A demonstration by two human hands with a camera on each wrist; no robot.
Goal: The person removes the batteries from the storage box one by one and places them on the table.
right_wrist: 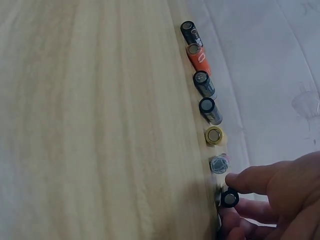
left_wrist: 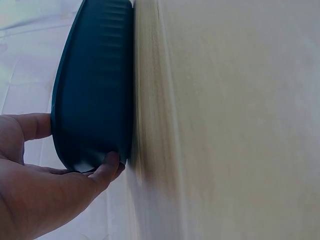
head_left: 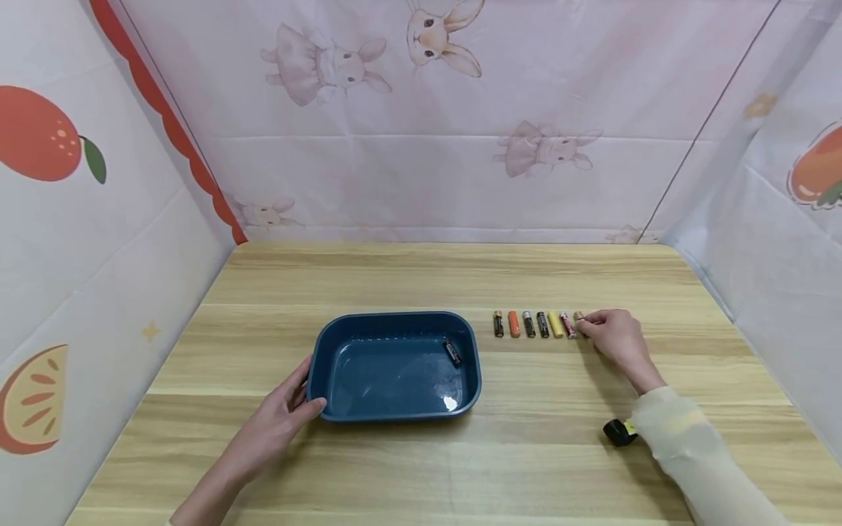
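Observation:
A dark blue rectangular plastic bin [head_left: 395, 418] stands on the table, with one black battery [head_left: 452, 352] lying inside near its right wall. My left hand [head_left: 284, 409] grips the bin's left end, thumb at the rim and fingers against the outer wall. To the right of the bin lies a row of several batteries, among them an orange one [head_left: 514, 324], a yellow one [head_left: 555, 325] and a red-and-white one [head_left: 568, 325]. At the row's right end my right hand [head_left: 617, 337] pinches a battery with a black end [right_wrist: 229, 198] between thumb and fingers, right beside the red-and-white one.
A small black object [head_left: 618, 432] with a yellow-green tag sits on the wooden table [head_left: 539, 467] by the right sleeve. Fabric walls printed with rabbits and fruit enclose the table at the back and both sides.

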